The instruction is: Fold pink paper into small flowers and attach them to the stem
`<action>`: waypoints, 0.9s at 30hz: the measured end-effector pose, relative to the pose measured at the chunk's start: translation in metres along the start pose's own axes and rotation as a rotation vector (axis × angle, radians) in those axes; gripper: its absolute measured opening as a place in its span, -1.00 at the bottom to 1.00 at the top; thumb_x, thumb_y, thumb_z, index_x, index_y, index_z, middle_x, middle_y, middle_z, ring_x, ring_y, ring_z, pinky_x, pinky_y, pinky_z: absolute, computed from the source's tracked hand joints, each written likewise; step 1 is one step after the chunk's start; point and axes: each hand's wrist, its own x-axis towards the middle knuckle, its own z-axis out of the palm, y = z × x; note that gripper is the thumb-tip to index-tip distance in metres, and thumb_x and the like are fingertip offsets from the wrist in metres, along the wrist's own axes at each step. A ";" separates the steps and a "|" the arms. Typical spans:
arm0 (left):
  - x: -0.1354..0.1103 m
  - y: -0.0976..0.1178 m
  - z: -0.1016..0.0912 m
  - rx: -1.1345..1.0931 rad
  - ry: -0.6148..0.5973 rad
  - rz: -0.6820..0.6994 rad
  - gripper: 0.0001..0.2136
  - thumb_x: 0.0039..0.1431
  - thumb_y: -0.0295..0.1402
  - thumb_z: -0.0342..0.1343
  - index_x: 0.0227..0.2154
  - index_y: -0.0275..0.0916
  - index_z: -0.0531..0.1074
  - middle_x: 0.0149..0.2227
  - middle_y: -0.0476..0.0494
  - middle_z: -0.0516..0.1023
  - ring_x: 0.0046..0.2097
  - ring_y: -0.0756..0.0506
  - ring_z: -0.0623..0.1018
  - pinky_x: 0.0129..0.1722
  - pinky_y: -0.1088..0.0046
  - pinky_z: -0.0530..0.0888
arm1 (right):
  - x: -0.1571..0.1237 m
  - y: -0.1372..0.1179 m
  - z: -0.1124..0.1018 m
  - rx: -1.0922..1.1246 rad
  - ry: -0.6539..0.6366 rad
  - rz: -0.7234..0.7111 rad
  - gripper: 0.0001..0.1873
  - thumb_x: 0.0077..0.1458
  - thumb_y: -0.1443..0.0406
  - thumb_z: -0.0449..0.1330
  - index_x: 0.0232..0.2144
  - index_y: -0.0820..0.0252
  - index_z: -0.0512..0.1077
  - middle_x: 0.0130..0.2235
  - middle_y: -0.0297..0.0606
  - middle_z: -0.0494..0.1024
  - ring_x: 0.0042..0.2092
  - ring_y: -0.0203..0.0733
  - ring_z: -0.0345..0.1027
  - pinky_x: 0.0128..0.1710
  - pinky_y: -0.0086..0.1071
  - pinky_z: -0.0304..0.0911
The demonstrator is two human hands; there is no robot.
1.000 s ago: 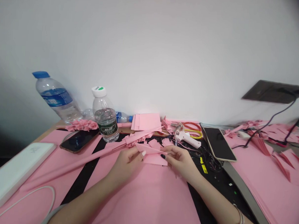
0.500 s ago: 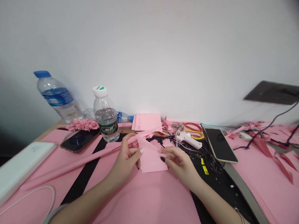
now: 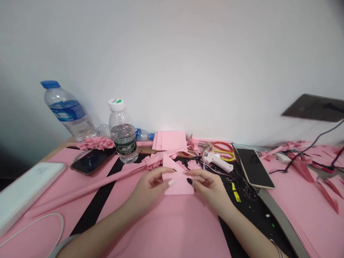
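Pink folded paper [image 3: 178, 185] is held between two hands, above the big pink sheets [image 3: 167, 231]. I can't tell if it touches them. The left hand [image 3: 150, 187] has its thumb and pointing finger close together on the paper's left side. The right hand [image 3: 211, 187] pinches the right edge, with just a small gap between its tips.

A hard pull both ways could tear the paper, as it looks thin. If one hand slips, a fold could come out crooked. The top corner is near the rolled pink stick [image 3: 118, 176], so a bump there might bend it.

The paper sits right between the hands. Its flat bottom edge is below the fingertips, and its pointy top pokes up past the left pointing finger.
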 end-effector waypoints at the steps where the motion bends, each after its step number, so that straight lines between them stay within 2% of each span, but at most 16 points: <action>1: 0.000 -0.001 0.000 0.014 -0.003 -0.008 -0.73 -0.01 -0.33 0.27 -0.20 -0.23 0.57 -0.17 -0.18 0.64 -0.27 -0.09 0.56 -0.32 0.43 0.48 | 0.000 0.000 0.000 0.006 0.000 0.009 -0.82 -0.02 0.31 0.34 -0.28 0.13 0.63 -0.43 -0.32 0.68 -0.46 -0.34 0.47 -0.44 -0.49 0.35; 3: -0.001 -0.001 0.001 0.012 -0.006 -0.027 -0.67 -0.07 -0.38 0.28 -0.16 -0.23 0.59 -0.08 -0.20 0.65 -0.16 -0.15 0.60 -0.20 0.36 0.52 | 0.000 0.001 0.000 -0.006 0.006 0.018 -0.81 -0.05 0.30 0.36 -0.29 0.15 0.62 -0.42 -0.30 0.68 -0.46 -0.32 0.48 -0.45 -0.48 0.34; 6: -0.001 -0.001 0.001 -0.032 0.001 -0.046 -0.62 -0.12 -0.41 0.29 -0.14 -0.24 0.60 -0.05 -0.21 0.66 -0.07 -0.21 0.61 -0.07 0.28 0.54 | 0.000 0.001 0.001 -0.049 0.006 0.010 -0.78 -0.09 0.33 0.38 -0.29 0.16 0.61 -0.40 -0.27 0.69 -0.42 -0.27 0.52 -0.45 -0.47 0.36; 10: -0.002 -0.001 0.002 -0.048 0.020 -0.067 -0.63 -0.12 -0.42 0.31 -0.15 -0.28 0.62 -0.08 -0.23 0.68 -0.06 -0.24 0.63 -0.04 0.22 0.55 | -0.002 0.000 0.000 -0.123 -0.014 -0.051 -0.76 -0.05 0.33 0.34 -0.24 0.15 0.61 -0.36 -0.26 0.71 -0.35 -0.20 0.58 -0.36 -0.41 0.45; 14: -0.003 0.000 0.001 -0.067 -0.007 -0.087 -0.66 -0.09 -0.39 0.33 -0.17 -0.29 0.63 -0.09 -0.25 0.68 -0.07 -0.26 0.63 -0.05 0.18 0.55 | -0.005 0.002 -0.004 -0.326 0.012 -0.169 -0.74 0.02 0.34 0.31 -0.18 0.14 0.63 -0.33 -0.25 0.72 -0.34 -0.14 0.60 -0.32 -0.36 0.49; 20: -0.003 0.003 0.001 -0.109 -0.113 -0.103 -0.71 -0.03 -0.38 0.33 -0.18 -0.28 0.64 -0.13 -0.25 0.69 -0.08 -0.25 0.62 -0.05 0.18 0.52 | -0.007 0.004 -0.007 -0.555 0.037 -0.399 -0.85 0.09 0.35 0.31 -0.26 0.09 0.66 -0.32 -0.22 0.72 -0.39 -0.14 0.60 -0.37 -0.37 0.49; 23: -0.003 0.002 0.001 -0.080 -0.114 -0.073 -0.74 -0.01 -0.36 0.31 -0.21 -0.27 0.64 -0.16 -0.25 0.69 -0.10 -0.24 0.62 -0.07 0.20 0.52 | -0.007 0.002 -0.006 -0.575 0.037 -0.489 -0.87 0.13 0.37 0.29 -0.28 0.09 0.64 -0.31 -0.22 0.72 -0.35 -0.13 0.61 -0.34 -0.38 0.49; 27: -0.003 0.001 0.000 0.080 -0.048 0.065 -0.79 0.05 -0.37 0.27 -0.22 -0.20 0.63 -0.15 -0.19 0.68 -0.09 -0.21 0.60 -0.05 0.24 0.49 | -0.006 -0.003 -0.005 -0.579 0.025 -0.579 -0.83 0.13 0.43 0.26 -0.28 0.10 0.62 -0.30 -0.22 0.69 -0.28 -0.14 0.58 -0.28 -0.37 0.47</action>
